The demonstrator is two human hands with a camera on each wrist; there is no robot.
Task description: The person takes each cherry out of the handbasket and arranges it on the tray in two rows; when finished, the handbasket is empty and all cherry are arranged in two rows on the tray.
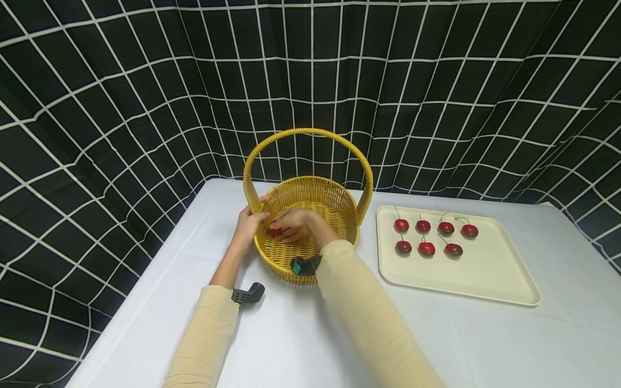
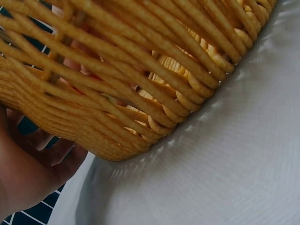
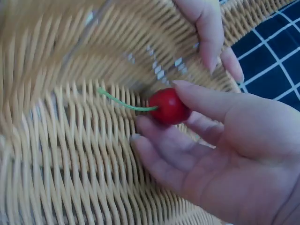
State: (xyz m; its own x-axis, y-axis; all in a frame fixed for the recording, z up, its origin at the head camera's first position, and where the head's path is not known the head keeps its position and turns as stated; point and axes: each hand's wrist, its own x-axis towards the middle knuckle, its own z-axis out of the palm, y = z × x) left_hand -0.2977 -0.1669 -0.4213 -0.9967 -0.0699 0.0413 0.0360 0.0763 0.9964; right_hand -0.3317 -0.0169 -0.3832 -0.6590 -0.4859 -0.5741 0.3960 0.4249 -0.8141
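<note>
A yellow wicker basket (image 1: 315, 188) with a tall arched handle (image 1: 308, 131) stands on the table. My left hand (image 1: 248, 222) grips its left rim beside the handle's foot, thumb and fingers on either side of the wall. Inside the basket, low near the left wall, my right hand (image 1: 297, 220) pinches a red cherry (image 3: 168, 107) between thumb and fingers. The cherry's green stem (image 3: 124, 104) points away from the palm in the right wrist view. From outside, the left wrist view shows the woven wall (image 2: 117, 79) and the left hand (image 2: 37, 164) against it.
To the basket's right lies a cream tray (image 1: 485, 275) with several dark red cherries (image 1: 426, 249) in two rows. A white cloth (image 1: 291, 334) covers the table. Black curtains (image 1: 436, 97) with a white grid hang behind and at the sides.
</note>
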